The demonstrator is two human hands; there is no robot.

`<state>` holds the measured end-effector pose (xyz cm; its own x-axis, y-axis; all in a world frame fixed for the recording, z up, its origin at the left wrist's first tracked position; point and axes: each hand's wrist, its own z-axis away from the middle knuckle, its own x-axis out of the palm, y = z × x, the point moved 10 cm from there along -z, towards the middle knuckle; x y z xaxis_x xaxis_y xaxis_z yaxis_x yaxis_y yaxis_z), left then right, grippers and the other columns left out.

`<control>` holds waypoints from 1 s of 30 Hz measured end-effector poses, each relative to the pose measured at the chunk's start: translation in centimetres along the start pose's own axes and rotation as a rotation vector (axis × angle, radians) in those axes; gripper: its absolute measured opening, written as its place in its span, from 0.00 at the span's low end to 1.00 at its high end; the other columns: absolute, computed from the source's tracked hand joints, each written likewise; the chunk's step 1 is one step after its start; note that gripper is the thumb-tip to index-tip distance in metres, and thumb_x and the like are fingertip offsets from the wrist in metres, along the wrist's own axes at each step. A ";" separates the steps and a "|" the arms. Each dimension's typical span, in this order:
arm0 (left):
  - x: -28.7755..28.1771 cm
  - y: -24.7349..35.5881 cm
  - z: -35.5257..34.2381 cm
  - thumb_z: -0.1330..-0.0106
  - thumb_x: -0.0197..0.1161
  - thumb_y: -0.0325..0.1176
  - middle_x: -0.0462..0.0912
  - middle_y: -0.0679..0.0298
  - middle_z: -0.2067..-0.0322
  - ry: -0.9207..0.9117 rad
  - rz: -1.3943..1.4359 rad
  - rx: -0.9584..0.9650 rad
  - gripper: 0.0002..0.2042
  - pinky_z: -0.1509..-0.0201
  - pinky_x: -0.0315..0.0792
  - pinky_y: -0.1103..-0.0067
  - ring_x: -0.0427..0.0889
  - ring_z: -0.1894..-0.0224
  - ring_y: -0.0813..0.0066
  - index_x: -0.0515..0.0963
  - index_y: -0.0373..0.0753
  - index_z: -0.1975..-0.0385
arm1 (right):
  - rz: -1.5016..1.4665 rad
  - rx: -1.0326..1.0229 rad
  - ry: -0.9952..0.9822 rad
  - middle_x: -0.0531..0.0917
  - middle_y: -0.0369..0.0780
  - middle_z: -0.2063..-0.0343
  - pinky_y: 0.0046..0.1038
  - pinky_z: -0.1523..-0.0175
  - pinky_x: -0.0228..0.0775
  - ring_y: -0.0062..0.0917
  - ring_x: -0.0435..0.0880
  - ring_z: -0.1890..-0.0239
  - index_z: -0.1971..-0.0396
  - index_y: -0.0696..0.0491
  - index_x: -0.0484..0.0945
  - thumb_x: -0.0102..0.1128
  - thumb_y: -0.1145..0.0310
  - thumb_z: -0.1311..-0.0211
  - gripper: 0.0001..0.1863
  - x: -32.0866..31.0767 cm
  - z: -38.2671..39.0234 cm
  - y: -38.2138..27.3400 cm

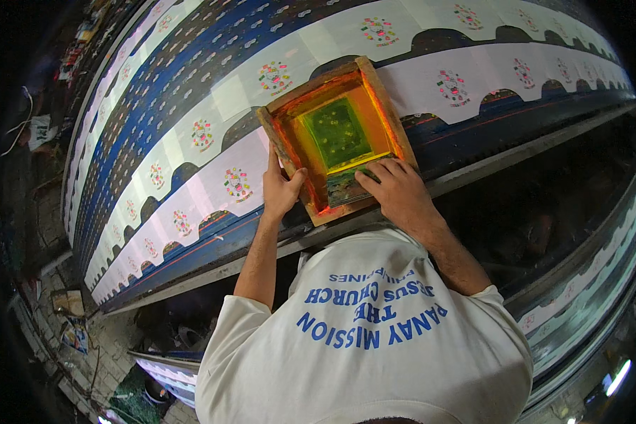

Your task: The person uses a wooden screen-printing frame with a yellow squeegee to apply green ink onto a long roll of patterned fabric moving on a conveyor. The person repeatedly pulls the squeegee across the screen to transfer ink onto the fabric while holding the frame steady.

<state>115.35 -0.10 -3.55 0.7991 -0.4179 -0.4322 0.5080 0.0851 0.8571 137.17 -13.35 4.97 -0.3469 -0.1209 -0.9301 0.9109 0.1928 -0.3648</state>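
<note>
A wooden-framed printing screen [374,85] with an orange mesh and a green centre lies on a long printed cloth [191,99] stretched over a table. My left hand [280,187] grips the frame's near left corner, thumb against the wood. My right hand [396,187] reaches inside the frame at its near edge, fingers closed over a squeegee [346,185] smeared with dark green ink. Both forearms come up from my white shirt at the bottom.
The cloth carries blue and white bands with rows of small flower motifs [237,184] and dark scalloped arches. The table's metal edge [212,272] runs along my front. Another printed table [586,283] lies to the right. Clutter sits on the floor at the lower left [71,318].
</note>
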 end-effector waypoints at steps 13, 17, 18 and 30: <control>-0.1 0.8 0.5 0.30 0.68 0.36 0.93 0.46 0.63 -0.007 -0.203 0.069 0.49 0.60 0.87 0.60 0.94 0.66 0.45 0.44 0.36 0.14 | -0.035 -0.027 0.081 0.86 0.41 0.41 0.42 0.27 0.75 0.38 0.82 0.34 0.39 0.48 0.88 0.67 0.80 0.37 0.26 -0.3 0.3 0.3; -0.2 0.7 0.8 0.29 0.68 0.38 0.93 0.45 0.65 -0.005 -0.184 0.107 0.49 0.60 0.87 0.58 0.94 0.66 0.44 0.45 0.38 0.14 | -0.040 -0.023 0.171 0.86 0.41 0.42 0.43 0.28 0.75 0.37 0.83 0.36 0.39 0.48 0.88 0.66 0.81 0.37 0.26 -0.8 -3.4 0.9; -0.4 0.5 0.9 0.28 0.68 0.38 0.93 0.45 0.65 -0.008 -0.182 0.108 0.49 0.60 0.87 0.58 0.94 0.66 0.44 0.45 0.38 0.14 | -0.054 -0.024 0.185 0.87 0.41 0.43 0.43 0.28 0.75 0.37 0.84 0.36 0.39 0.48 0.88 0.65 0.81 0.37 0.26 -1.1 -5.1 1.1; -0.5 1.4 0.5 0.27 0.69 0.48 0.89 0.44 0.75 -0.009 -0.374 0.114 0.48 0.66 0.84 0.52 0.90 0.71 0.39 0.50 0.28 0.17 | -0.144 0.059 -0.037 0.90 0.45 0.48 0.41 0.35 0.79 0.42 0.88 0.43 0.41 0.51 0.89 0.59 0.84 0.33 0.24 -3.4 -16.8 4.3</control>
<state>115.46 -0.24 -1.96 0.5625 -0.4092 -0.7184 0.7241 -0.1756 0.6670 138.52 4.29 5.78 -0.4678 -0.1792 -0.8655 0.8639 0.1138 -0.4906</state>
